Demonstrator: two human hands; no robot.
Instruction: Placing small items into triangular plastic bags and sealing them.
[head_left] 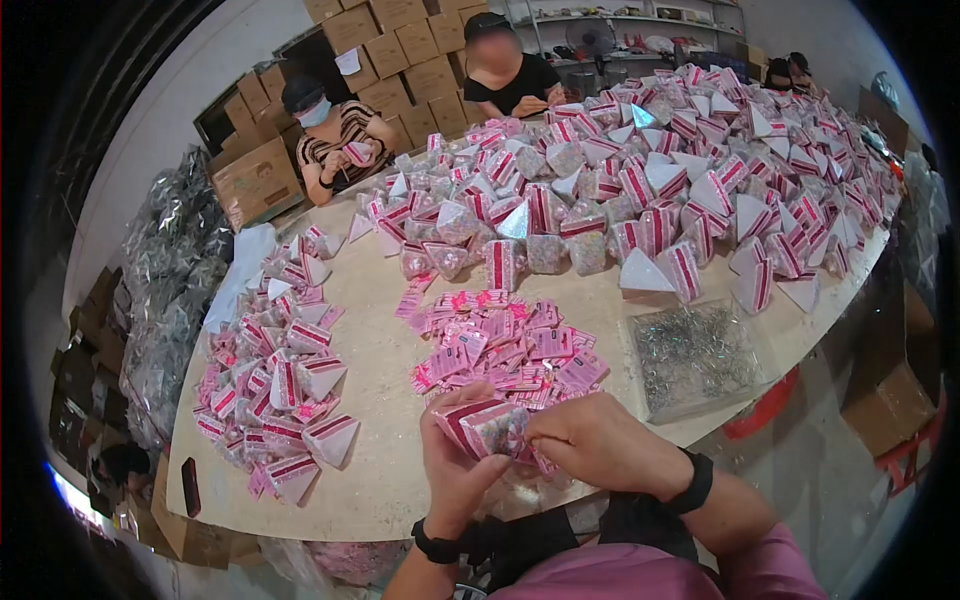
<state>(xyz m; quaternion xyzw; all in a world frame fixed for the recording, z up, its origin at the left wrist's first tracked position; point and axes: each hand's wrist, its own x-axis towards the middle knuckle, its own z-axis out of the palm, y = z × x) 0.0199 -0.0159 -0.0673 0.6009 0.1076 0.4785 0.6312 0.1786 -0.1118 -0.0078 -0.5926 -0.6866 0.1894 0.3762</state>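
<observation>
My left hand [450, 485] is wrapped round a toy cake slice [492, 428] with pink and white layers and a speckled, multicoloured end. Against the slice's right end, my right hand [605, 440] is closed in a pinch; what its fingertips hold is hidden. A bit of pink card shows just below those fingers. Beyond my hands lies a heap of pink printed cards [500, 345]. To its right sits a clear shallow box [655, 395] full of small metal pins or clips.
A large pile of cake slices [640, 190] covers the table's far side. Carded slices [280, 390] are heaped at left, near a dark phone-like object [191, 487]. Two people sit across the table [390, 460]. Cartons [400, 60] and clear bags [180, 300] stand behind.
</observation>
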